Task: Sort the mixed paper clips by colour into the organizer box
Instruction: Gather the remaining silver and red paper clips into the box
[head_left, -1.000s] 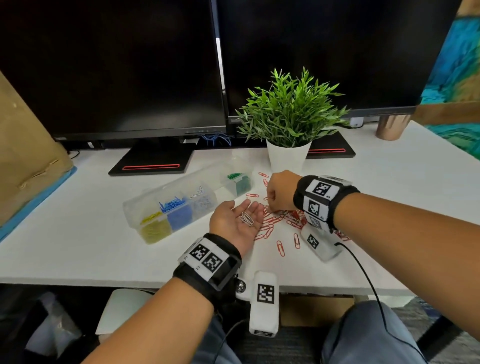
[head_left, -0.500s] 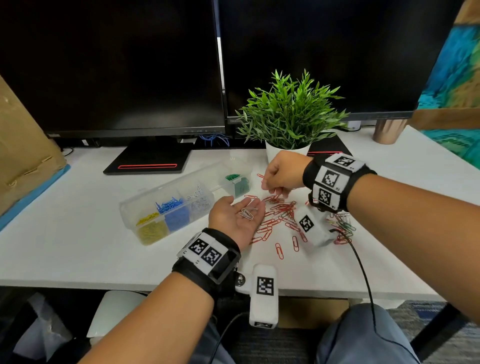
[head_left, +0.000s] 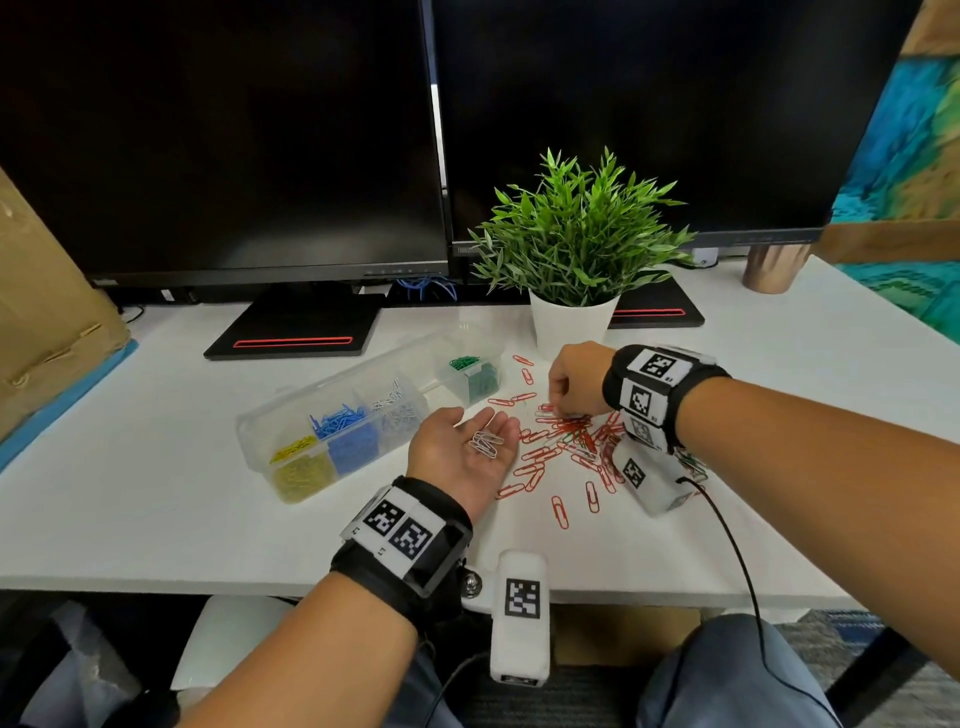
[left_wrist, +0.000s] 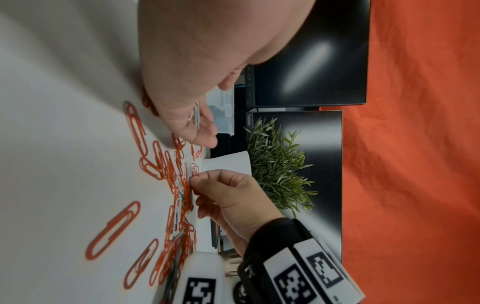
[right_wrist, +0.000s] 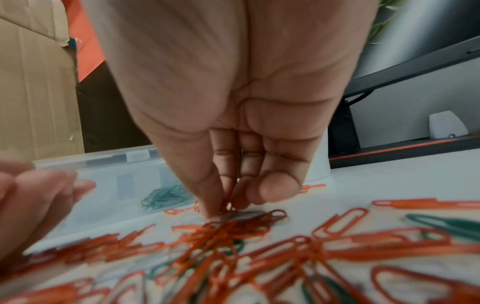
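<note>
My left hand lies palm up beside the pile, fingers relaxed, with several white clips loose in the palm; these white clips also show in the left wrist view. My right hand reaches down into the mixed pile of mostly red and a few green clips. Its thumb and forefinger pinch a clip at the pile's far edge, colour unclear. The clear organizer box lies to the left, holding yellow, blue, white and green clips in separate compartments.
A potted plant stands just behind the pile. Two monitors on black stands fill the back of the white desk. A cardboard box is at the left and a copper cup at the far right. Stray red clips lie toward the front edge.
My right hand lifted a little over the pile's far edge and has come back down onto the clips. The left hand stays palm up with the white clips.
</note>
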